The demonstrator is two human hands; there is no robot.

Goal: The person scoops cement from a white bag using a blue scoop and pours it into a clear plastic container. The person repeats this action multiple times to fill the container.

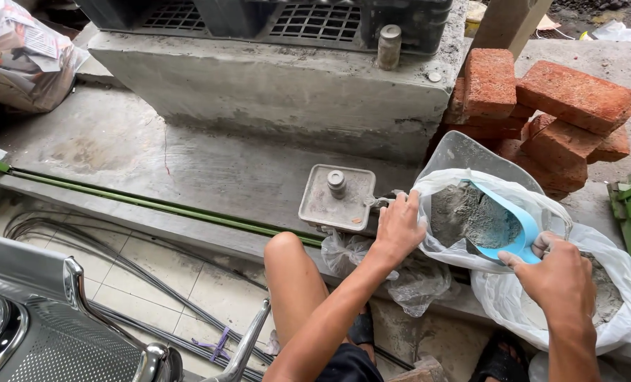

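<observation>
At the ledge edge: two bare hands are engaged over bags of grey powder.
Right hand (pixel 559 276): closed around the handle of a blue scoop (pixel 508 226); the scoop is seen loaded with grey cement powder (pixel 471 216) and tilted over the bag mouth.
Left hand (pixel 398 228): fingers curled on the rim of the small plastic bag (pixel 471 194), by which the mouth is held open.
Powder location: partly in the scoop, partly in the small bag; more is held in the large white bag (pixel 577 311) just beside it.
Recommended handling: the rim is best kept taut and wide, and the scoop tipped slowly, low inside the mouth, so spillage and dust are limited.
Surroundings: a square metal lid (pixel 336 198) lies on the concrete ledge (pixel 209 170); red bricks (pixel 549 106) are stacked behind.
</observation>
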